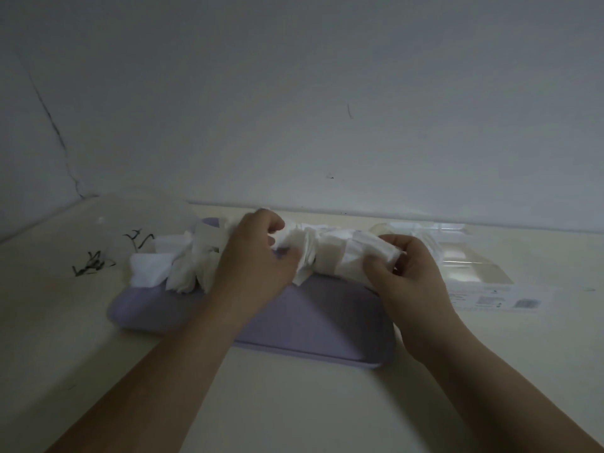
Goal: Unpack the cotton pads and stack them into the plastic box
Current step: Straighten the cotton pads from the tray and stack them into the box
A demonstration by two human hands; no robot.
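A row of white cotton pads (pixel 333 253) is held sideways above a lilac plastic box (pixel 304 325) on the table. My left hand (pixel 255 259) grips the row's left end, fingers curled over it. My right hand (pixel 408 276) pinches the right end between thumb and fingers. More loose white pads (pixel 163 266) lie in a messy heap at the box's left end. The box's inside is hidden behind my hands and the pads.
A clear plastic package with a printed label (pixel 483 282) lies to the right of the box by the wall. A transparent lid or wrapper with black markings (pixel 108 246) sits at the left. The wall runs close behind.
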